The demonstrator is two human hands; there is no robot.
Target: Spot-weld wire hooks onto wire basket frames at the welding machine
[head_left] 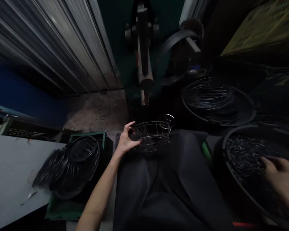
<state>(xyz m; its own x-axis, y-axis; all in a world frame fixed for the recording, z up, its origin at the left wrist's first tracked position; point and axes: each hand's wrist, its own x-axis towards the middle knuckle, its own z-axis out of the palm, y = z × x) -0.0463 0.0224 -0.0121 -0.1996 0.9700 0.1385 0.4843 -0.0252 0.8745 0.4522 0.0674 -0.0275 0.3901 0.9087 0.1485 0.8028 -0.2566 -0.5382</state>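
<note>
My left hand (127, 141) grips the left end of a small wire basket (154, 131), thumb below the rim and fingers above it. The basket is held over the dark apron (168, 179) on my lap, and a wire ring (168, 120) shows at its far right end. At the right, my right hand (278, 176) reaches into a black tub (227, 160) heaped with small bent metal wire pieces (245, 154). Motion blurs its fingers, so whether they hold a piece cannot be made out.
Ahead stands a green machine with a downward arm and electrode tip (145, 96). A round tub of wire rings (207, 96) sits beyond the right tub. To the left, stacked wire baskets (72, 160) fill a bin on a green crate (62, 208), beside a pale tabletop (12, 179).
</note>
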